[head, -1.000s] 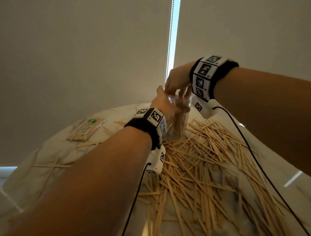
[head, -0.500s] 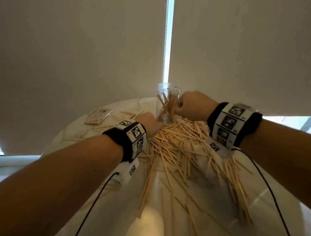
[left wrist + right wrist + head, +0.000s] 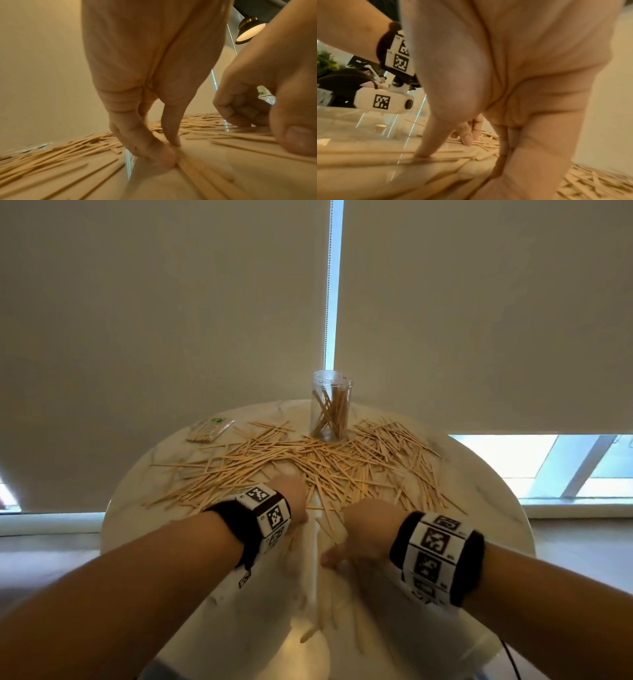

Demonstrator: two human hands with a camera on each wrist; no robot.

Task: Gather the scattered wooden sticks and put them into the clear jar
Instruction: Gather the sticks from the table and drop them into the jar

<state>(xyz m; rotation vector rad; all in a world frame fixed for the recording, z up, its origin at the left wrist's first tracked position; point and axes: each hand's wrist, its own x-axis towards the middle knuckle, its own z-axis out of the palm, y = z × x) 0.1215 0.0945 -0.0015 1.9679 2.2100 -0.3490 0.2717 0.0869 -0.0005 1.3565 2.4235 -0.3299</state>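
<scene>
A clear jar [image 3: 330, 405] stands at the far middle of the round marble table [image 3: 486, 518] with several wooden sticks upright inside it. A wide heap of wooden sticks [image 3: 342, 467] lies in front of the jar. Both hands are down at the near edge of the heap. My left hand [image 3: 291, 496] pinches the end of a few sticks [image 3: 202, 175] between thumb and forefinger [image 3: 171, 138] on the tabletop. Close beside it, my right hand [image 3: 359, 539] presses its thumb [image 3: 423, 152] onto a bundle of sticks [image 3: 368, 155], fingers curled on the other side.
A wrapped pack of sticks [image 3: 209, 430] lies at the far left of the table. Loose sticks also lie near me by the front edge [image 3: 322, 621]. Closed blinds hang behind the table. A cable trails from each wrist camera.
Both hands have left the jar and come back towards me, down onto the near sticks. My head has pulled back, so the whole table shows.
</scene>
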